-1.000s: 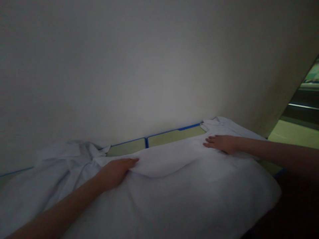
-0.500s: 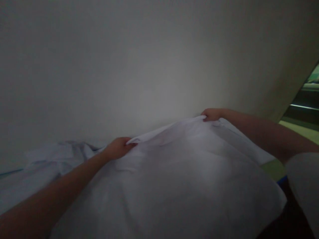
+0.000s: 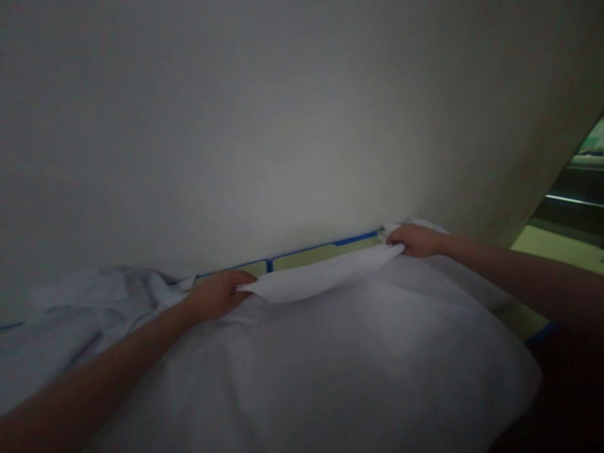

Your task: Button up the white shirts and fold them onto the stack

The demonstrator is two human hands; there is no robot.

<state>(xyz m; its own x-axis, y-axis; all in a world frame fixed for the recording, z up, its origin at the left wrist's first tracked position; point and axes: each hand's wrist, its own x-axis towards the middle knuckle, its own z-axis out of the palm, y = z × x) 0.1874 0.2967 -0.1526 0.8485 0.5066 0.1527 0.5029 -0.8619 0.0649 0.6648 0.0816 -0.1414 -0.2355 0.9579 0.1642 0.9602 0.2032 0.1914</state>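
Note:
A wide piece of white cloth (image 3: 340, 352) spreads across the lower part of the view, its far edge lifted and folded over between my hands. My left hand (image 3: 221, 292) is closed, pinching that edge left of centre. Farther right, my right hand (image 3: 415, 240) grips the same edge, fingers closed on it. A bunched end of white cloth sticks out beyond the right fingers. Dim light and blur hide the fingertips in part. Whether the cloth is a sheet or a garment I cannot tell.
Behind the cloth rises a plain pale wall (image 3: 292, 126). Along its foot runs a yellowish surface (image 3: 306, 258) with blue edging (image 3: 356, 239). Crumpled white cloth (image 3: 108, 296) lies at the left. Dark bars with a bright line (image 3: 573, 201) stand at the far right.
My right hand has moved down and slightly right, my left slightly down, drawing the cloth's edge back from the wall. A strip of yellowish surface with blue edging now shows behind it.

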